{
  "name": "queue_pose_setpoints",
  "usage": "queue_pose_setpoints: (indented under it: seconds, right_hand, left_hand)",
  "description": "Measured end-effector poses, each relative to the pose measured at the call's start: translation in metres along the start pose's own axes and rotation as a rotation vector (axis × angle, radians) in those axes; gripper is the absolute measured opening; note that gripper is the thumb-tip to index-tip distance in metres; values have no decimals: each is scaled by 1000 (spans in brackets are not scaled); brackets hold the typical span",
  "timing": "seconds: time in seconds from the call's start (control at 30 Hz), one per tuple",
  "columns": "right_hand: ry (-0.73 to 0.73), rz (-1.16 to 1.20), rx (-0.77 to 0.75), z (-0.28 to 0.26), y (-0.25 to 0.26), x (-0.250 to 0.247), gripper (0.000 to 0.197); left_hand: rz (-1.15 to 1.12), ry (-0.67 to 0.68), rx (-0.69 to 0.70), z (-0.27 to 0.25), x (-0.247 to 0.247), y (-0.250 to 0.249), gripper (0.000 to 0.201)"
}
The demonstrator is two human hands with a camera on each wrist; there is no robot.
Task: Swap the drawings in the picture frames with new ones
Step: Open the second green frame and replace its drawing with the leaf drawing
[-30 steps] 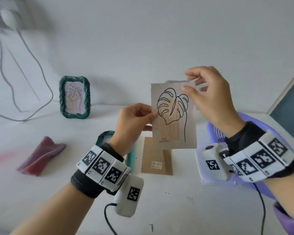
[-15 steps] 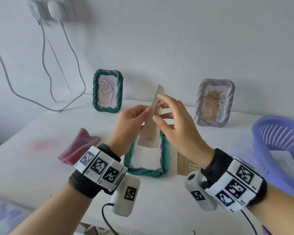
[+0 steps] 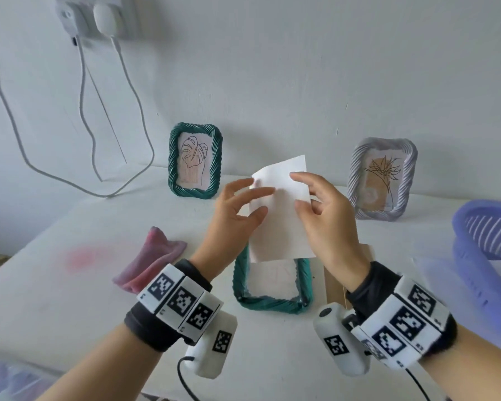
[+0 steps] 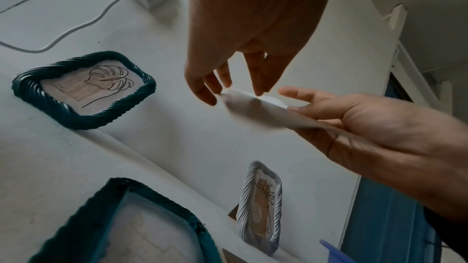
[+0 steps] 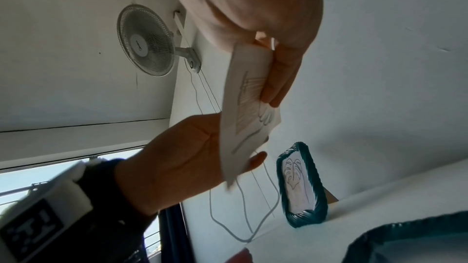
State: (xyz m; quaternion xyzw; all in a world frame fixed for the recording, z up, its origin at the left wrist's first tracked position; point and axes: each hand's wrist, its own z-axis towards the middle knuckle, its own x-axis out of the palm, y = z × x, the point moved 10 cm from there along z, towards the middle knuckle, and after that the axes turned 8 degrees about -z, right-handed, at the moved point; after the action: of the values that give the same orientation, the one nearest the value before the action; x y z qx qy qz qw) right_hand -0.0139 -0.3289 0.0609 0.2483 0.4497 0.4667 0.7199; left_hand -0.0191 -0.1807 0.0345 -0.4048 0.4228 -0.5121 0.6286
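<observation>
White wall and white table (image 3: 272, 357) fill the view; a lilac basket (image 3: 486, 256) is cut off at right. Two ribbed frames stand at the wall, one teal (image 3: 195, 166), one lilac (image 3: 383, 183). Another teal frame (image 3: 272, 302) lies flat, partly hidden behind the drawing card (image 3: 278, 221), blank side toward the head camera, pinched by the left hand (image 3: 232, 218) and right hand (image 3: 327, 224).

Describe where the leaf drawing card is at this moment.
In the head view the leaf drawing card is held mid-air at centre, blank back toward the camera, between the left hand and right hand, above the flat-lying green frame.
</observation>
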Motion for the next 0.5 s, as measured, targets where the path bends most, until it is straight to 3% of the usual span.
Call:
queue_pose_setpoints:
  seconds: [0.13, 0.27, 0.37, 0.5]
  right_hand:
    - [-59, 40, 34, -1, -4, -5, 32]
    - [-82, -5, 98, -3, -19, -6, 22]
    - [85, -163, 198, -3, -42, 7, 19]
    - [456, -412, 317, -15, -71, 36, 42]
  left_hand:
    - [-69, -17, -77, 1, -13, 19, 42]
    - [-145, 28, -119, 3, -14, 24, 41]
    - [-82, 66, -145, 5, -15, 31, 38]
    - [109, 227, -255, 4, -4, 58, 41]
